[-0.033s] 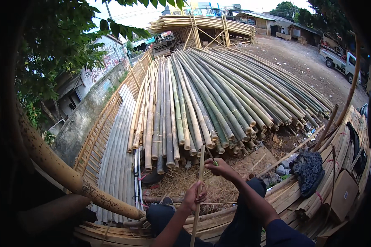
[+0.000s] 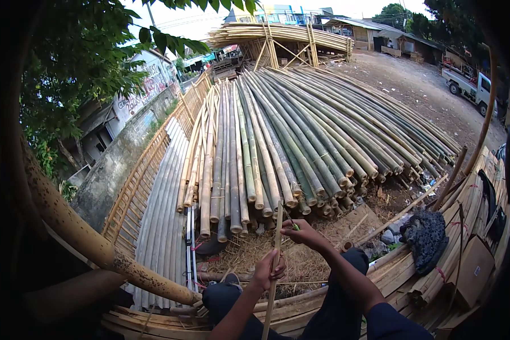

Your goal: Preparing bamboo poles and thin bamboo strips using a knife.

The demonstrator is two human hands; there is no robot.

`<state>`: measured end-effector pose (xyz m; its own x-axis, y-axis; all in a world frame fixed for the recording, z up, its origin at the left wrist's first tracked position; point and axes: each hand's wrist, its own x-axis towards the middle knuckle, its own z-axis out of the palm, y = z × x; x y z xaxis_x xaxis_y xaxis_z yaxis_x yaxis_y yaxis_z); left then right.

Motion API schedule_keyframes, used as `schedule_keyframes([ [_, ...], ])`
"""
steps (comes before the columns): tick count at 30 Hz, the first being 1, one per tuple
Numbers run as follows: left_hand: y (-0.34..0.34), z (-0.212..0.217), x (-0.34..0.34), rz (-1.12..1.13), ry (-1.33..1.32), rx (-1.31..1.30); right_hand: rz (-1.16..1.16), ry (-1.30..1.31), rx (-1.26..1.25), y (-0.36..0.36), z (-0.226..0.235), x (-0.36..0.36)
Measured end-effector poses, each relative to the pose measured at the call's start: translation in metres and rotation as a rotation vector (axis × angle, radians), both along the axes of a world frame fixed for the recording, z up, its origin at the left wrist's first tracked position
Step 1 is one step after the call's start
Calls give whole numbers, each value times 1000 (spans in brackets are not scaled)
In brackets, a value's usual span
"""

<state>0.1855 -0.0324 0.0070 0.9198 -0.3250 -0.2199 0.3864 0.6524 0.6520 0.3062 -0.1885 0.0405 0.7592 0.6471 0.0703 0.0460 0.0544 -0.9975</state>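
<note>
My left hand (image 2: 269, 270) is closed around a thin, pale bamboo strip (image 2: 277, 232) that stands almost upright between my knees. My right hand (image 2: 301, 231) is just right of the strip's upper part, fingers curled around a small tool with a green spot (image 2: 294, 226) held close to the strip. The tool's blade is too small to make out. Both forearms come up from the lower edge over my dark trousers (image 2: 334, 306).
A big stack of long bamboo poles (image 2: 277, 130) fans out ahead. Dry shavings (image 2: 317, 266) lie under my hands. A thick spotted pole (image 2: 90, 241) slants at left beside grey flattened bamboo (image 2: 161, 215). A dark bundle (image 2: 425, 235), tied slats, a cardboard box (image 2: 473, 271) and a truck (image 2: 469, 84) are at right.
</note>
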Motion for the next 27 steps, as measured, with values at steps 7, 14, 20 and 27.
schedule_keyframes([
  [7, 17, -16, 68, -73, 12, -113, -281, -42, -23, 35, -21, 73],
  [14, 59, -42, 78, 19, 23, -326, -140, -443, -591, 32, -37, 94],
  [20, 46, -37, 69, -83, 162, -286, 44, -475, -624, 45, -52, 88],
  [27, 22, -33, 52, 166, 123, 148, 179, -712, -521, 48, -66, 76],
])
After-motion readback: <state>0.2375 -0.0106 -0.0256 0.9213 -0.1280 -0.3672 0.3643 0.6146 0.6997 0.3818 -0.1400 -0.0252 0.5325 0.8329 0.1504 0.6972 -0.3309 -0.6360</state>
